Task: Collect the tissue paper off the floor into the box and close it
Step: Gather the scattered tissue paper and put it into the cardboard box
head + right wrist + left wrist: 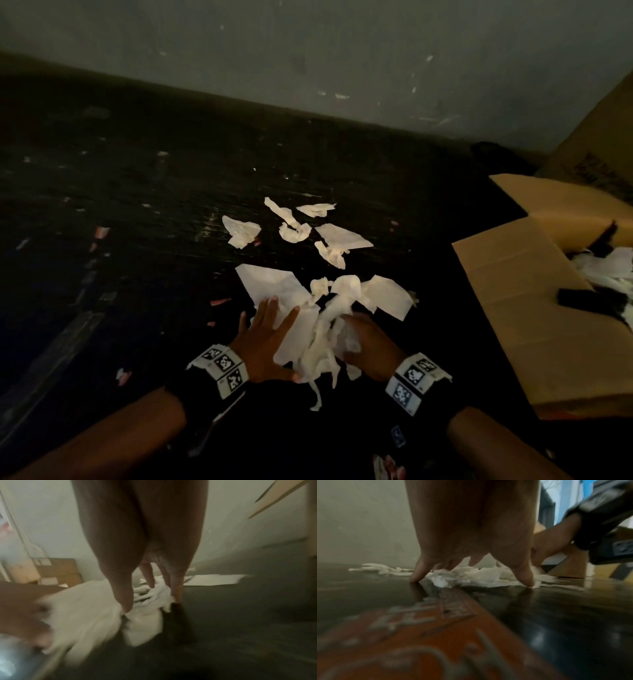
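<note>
A heap of torn white tissue paper [322,329] lies on the dark floor between my two hands. My left hand [277,332] lies flat with spread, straight fingers on the heap's left side; its fingertips [415,578] touch the floor at the tissue [471,576]. My right hand [366,342] presses against the heap's right side, its fingers partly hidden under tissue [150,596]. Several loose tissue pieces [342,236] lie farther off on the floor. The open cardboard box [513,308] stands to the right with tissue inside [606,267].
A grey wall [342,51] runs behind the floor. A second cardboard box [599,147] stands at the back right. A black object [579,298] rests on the open box's edge. An orange printed sheet [419,635] lies under my left wrist. Small scraps dot the floor at left.
</note>
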